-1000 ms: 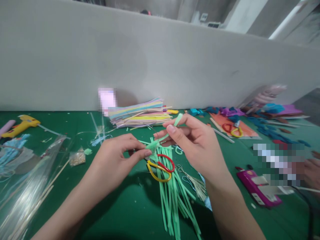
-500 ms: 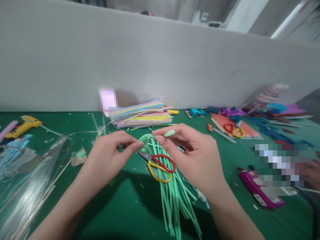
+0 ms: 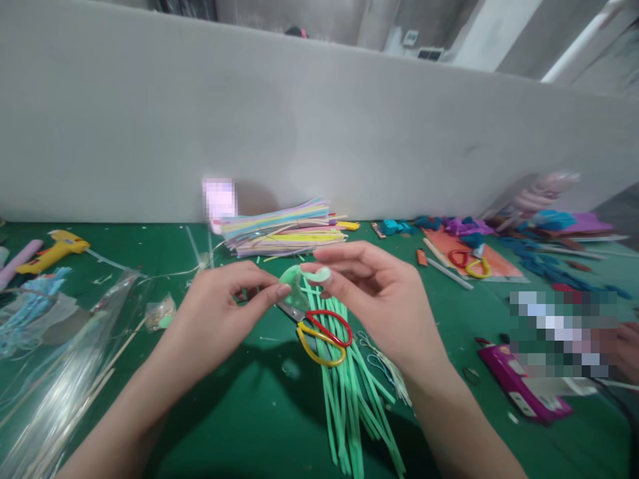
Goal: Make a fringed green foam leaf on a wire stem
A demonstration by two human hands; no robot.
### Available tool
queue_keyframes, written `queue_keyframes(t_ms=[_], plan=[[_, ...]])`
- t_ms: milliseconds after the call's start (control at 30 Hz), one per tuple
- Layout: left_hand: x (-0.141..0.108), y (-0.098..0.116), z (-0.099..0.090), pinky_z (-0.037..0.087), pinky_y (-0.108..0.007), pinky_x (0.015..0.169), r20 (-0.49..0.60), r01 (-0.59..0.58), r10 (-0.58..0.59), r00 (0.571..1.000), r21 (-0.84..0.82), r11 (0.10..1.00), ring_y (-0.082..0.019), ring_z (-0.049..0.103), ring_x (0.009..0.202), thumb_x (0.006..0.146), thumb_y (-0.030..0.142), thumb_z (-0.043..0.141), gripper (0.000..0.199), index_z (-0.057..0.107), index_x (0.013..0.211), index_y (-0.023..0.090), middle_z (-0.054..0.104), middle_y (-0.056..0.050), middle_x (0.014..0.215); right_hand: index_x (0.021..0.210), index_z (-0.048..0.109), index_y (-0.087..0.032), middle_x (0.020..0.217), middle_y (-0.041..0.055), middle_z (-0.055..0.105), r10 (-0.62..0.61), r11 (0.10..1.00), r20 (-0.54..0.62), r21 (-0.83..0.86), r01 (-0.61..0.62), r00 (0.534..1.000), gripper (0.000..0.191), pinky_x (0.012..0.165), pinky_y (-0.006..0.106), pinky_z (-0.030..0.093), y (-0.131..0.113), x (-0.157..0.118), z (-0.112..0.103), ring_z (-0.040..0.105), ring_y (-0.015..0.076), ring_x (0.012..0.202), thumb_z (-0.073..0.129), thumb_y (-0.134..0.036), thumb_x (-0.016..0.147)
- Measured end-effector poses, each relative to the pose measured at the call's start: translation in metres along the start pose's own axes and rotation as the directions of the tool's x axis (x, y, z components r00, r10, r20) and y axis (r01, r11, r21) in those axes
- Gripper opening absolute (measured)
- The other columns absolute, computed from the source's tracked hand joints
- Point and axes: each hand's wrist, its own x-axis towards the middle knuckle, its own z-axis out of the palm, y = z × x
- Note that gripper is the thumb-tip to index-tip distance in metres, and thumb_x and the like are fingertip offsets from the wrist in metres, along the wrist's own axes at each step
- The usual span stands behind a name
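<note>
Between thumb and fingers, my left hand pinches a pale green chenille stem, which is bent into a curve. My right hand grips the same stem nearer its free end, which curls over by the thumb. Its other fingers are bent and slightly apart. Scissors with one red and one yellow handle are just below the hands. Their blades run toward my left fingertips; whether they touch is hidden. Under the scissors, a bundle of green chenille stems fans out toward me on the green table.
Multicoloured stems lie against the grey partition. At left are a yellow glue gun and clear plastic wrapping. Second scissors lie on orange sheets at right, beyond a magenta box. Another person's hand shows at the right edge.
The stem's free end, which pointed out to the right past my right fingers, now curls in by the thumb. My right hand has shifted slightly; my left hand stays nearly still.
</note>
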Motion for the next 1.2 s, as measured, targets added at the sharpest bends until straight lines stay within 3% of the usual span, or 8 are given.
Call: queue_keyframes(t_ms=[133, 233, 400, 600, 800, 1033, 1133, 1200], plan=[[-0.002, 0.006, -0.003, 0.043, -0.025, 0.064, 0.06, -0.028, 0.035, 0.998, -0.106, 0.994, -0.014, 0.06, 0.07, 0.087, 0.037, 0.066, 0.02, 0.071, 0.071, 0.024, 0.069, 0.003, 0.073, 0.086, 0.074, -0.024, 0.075, -0.0016, 0.073, 0.172, 0.929, 0.101, 0.314, -0.195, 0.98, 0.014, 0.055, 0.02, 0.05, 0.016, 0.018, -0.009, 0.062, 0.0086, 0.062, 0.079, -0.034, 0.077], [-0.003, 0.007, -0.001, 0.043, -0.024, 0.063, 0.081, -0.028, 0.04, 0.996, -0.15, 0.988, -0.014, 0.06, 0.068, 0.087, 0.034, 0.066, 0.018, 0.072, 0.072, 0.024, 0.069, 0.003, 0.073, 0.082, 0.076, -0.022, 0.064, -0.0029, 0.064, 0.261, 0.862, 0.204, 0.391, -0.323, 0.943, 0.018, 0.048, 0.018, 0.042, 0.023, 0.023, -0.008, 0.049, 0.006, 0.053, 0.079, -0.039, 0.076], [-0.003, 0.005, 0.0, 0.042, -0.024, 0.063, 0.128, -0.004, 0.023, 0.992, -0.142, 0.99, -0.012, 0.059, 0.067, 0.087, 0.034, 0.066, 0.019, 0.072, 0.071, 0.025, 0.068, 0.005, 0.072, 0.085, 0.078, -0.022, 0.054, -0.0054, 0.047, 0.246, 0.808, 0.361, 0.437, -0.396, 0.9, 0.019, 0.045, 0.018, 0.036, 0.025, 0.02, -0.002, 0.04, 0.0067, 0.052, 0.076, -0.04, 0.08], [-0.002, 0.005, -0.001, 0.043, -0.023, 0.063, 0.095, -0.004, 0.016, 0.995, -0.132, 0.991, -0.013, 0.06, 0.069, 0.087, 0.035, 0.066, 0.018, 0.073, 0.073, 0.026, 0.07, 0.005, 0.073, 0.082, 0.076, -0.023, 0.07, -0.0037, 0.059, 0.248, 0.81, 0.36, 0.433, -0.397, 0.899, 0.013, 0.049, 0.017, 0.039, 0.025, 0.019, -0.001, 0.047, 0.0054, 0.057, 0.079, -0.035, 0.076], [-0.002, 0.005, 0.0, 0.041, -0.024, 0.06, 0.08, -0.009, 0.018, 0.997, -0.107, 0.994, -0.014, 0.059, 0.068, 0.087, 0.036, 0.065, 0.019, 0.074, 0.073, 0.026, 0.069, 0.003, 0.072, 0.085, 0.077, -0.024, 0.072, -0.0021, 0.064, 0.247, 0.869, 0.308, 0.35, -0.351, 0.919, 0.017, 0.053, 0.019, 0.044, 0.021, 0.016, 0.002, 0.051, 0.0073, 0.061, 0.078, -0.039, 0.077], [-0.003, 0.009, 0.0, 0.041, -0.025, 0.059, 0.043, 0.006, -0.002, 0.999, -0.101, 0.995, -0.014, 0.058, 0.065, 0.087, 0.034, 0.063, 0.02, 0.073, 0.073, 0.024, 0.069, 0.002, 0.072, 0.086, 0.079, -0.024, 0.076, 0.0004, 0.071, 0.169, 0.951, 0.195, 0.227, -0.212, 0.966, 0.018, 0.053, 0.023, 0.046, 0.025, 0.013, 0.004, 0.056, 0.0099, 0.061, 0.078, -0.039, 0.076], [-0.004, 0.01, 0.002, 0.041, -0.025, 0.055, -0.016, 0.043, -0.045, 0.999, -0.1, 0.994, -0.015, 0.059, 0.066, 0.086, 0.04, 0.064, 0.018, 0.074, 0.087, 0.025, 0.071, 0.002, 0.076, 0.084, 0.078, -0.025, 0.078, 0.0005, 0.074, 0.111, 0.973, 0.109, 0.192, -0.13, 0.988, 0.014, 0.061, 0.026, 0.051, 0.026, 0.013, 0.009, 0.063, 0.0128, 0.068, 0.08, -0.034, 0.074], [-0.004, 0.01, 0.003, 0.041, -0.025, 0.055, -0.025, 0.035, -0.038, 0.999, -0.095, 0.995, -0.015, 0.06, 0.064, 0.086, 0.034, 0.063, 0.015, 0.074, 0.089, 0.025, 0.071, 0.002, 0.075, 0.08, 0.078, -0.026, 0.08, -0.0001, 0.075, 0.035, 0.985, 0.056, 0.166, -0.044, 0.998, 0.01, 0.068, 0.028, 0.053, 0.026, 0.013, 0.011, 0.066, 0.014, 0.074, 0.082, -0.03, 0.072]])
